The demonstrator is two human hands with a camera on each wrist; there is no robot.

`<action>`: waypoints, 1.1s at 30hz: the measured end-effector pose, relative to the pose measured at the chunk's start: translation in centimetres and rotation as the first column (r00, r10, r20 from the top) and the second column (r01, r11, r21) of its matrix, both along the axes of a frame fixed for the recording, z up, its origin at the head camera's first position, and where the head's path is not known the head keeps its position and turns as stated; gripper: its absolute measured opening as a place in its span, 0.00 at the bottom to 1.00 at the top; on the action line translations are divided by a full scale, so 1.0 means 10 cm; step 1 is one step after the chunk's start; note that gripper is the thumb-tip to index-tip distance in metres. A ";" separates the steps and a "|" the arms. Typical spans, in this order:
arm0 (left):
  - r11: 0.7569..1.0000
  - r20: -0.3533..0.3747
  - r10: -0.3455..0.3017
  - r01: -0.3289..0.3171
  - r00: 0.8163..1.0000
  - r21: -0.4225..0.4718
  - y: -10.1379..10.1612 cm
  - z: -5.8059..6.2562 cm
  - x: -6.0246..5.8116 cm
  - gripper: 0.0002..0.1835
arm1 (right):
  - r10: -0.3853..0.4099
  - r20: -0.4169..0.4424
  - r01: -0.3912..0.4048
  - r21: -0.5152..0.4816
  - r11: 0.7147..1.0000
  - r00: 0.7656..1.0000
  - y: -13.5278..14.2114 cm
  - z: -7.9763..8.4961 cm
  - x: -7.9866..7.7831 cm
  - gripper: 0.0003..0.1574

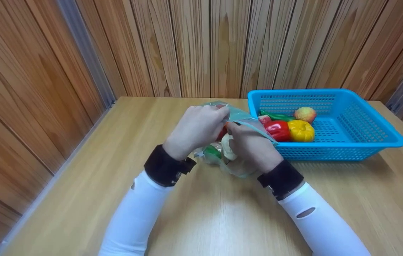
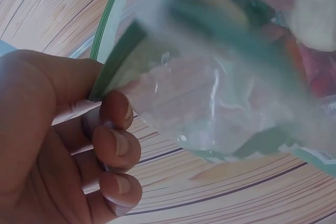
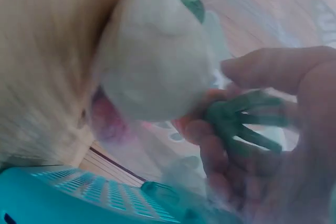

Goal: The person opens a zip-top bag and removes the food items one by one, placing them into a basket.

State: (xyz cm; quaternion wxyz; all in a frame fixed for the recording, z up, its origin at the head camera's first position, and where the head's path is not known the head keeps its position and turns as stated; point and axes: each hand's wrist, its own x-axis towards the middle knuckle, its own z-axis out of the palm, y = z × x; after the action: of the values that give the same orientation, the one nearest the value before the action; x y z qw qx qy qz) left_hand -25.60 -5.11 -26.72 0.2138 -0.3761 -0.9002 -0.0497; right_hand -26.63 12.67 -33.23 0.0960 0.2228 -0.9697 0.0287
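My left hand (image 1: 201, 124) pinches the green zip edge of a clear plastic bag (image 2: 184, 103) between thumb and forefinger; its other fingers are curled. Inside the bag, my right hand (image 1: 253, 145) has its fingers around a red-orange tomato with a green, star-shaped leafy top (image 3: 223, 116). Beside it in the bag lies a large white bulb-like vegetable (image 3: 157, 56). A green vegetable (image 1: 212, 152) shows through the bag's lower left. A pinkish-red item (image 3: 107, 119) sits under the white bulb, its kind blurred.
A blue plastic basket (image 1: 382, 144) stands to the right of the bag. It holds a red bell pepper (image 1: 278, 131), a yellow pumpkin-like vegetable (image 1: 301, 131), a red-yellow round fruit (image 1: 305, 114) and a long green vegetable (image 1: 276, 116). Wood-panelled walls (image 1: 194, 46) border the wooden table (image 1: 201, 213).
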 end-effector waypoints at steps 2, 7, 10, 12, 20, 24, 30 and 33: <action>1.000 0.010 -0.001 0.001 1.000 0.003 -0.01 0.00 0.00 0.07 | 0.007 0.008 -0.006 -0.067 0.998 1.000 -0.01 0.06 0.02 0.28; 1.000 0.038 -0.004 0.003 0.999 0.009 -0.01 0.01 0.00 0.08 | 0.050 0.059 -0.037 -0.209 0.977 0.997 -0.04 0.24 0.15 0.23; 1.000 0.045 0.001 -0.002 0.999 0.012 -0.01 0.01 -0.01 0.08 | 0.085 0.132 -0.061 -0.177 0.982 0.988 -0.03 0.38 0.26 0.26; 1.000 0.047 0.005 -0.006 0.999 0.012 -0.01 0.01 -0.02 0.08 | 0.116 0.165 -0.090 -0.160 0.983 0.979 -0.01 0.47 0.32 0.23; 1.000 0.047 -0.004 0.004 0.999 0.005 -0.01 -0.01 -0.03 0.06 | 0.314 -0.246 -0.387 -0.357 0.850 0.917 0.19 0.69 0.47 0.08; 1.000 0.043 -0.014 0.013 0.999 0.014 -0.02 -0.01 -0.03 0.05 | 0.304 -0.587 -0.600 -0.412 0.686 0.750 0.21 0.71 0.46 0.10; 1.000 0.080 0.021 -0.021 0.997 0.007 0.00 0.01 -0.03 0.06 | 0.005 -0.825 -0.720 -0.489 0.492 0.565 0.18 0.73 0.45 0.14; 1.000 0.091 0.031 -0.031 0.995 -0.004 0.01 0.02 -0.03 0.08 | -0.155 -0.837 -0.740 -0.539 0.404 0.525 0.19 0.76 0.47 0.16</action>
State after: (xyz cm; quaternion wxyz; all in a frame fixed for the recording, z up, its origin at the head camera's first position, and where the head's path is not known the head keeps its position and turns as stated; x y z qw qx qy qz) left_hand -25.91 -5.04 -26.57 0.1730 -0.3596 -0.9148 -0.0623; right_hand -21.96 14.59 -25.61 0.6036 0.3219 -0.5875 0.4323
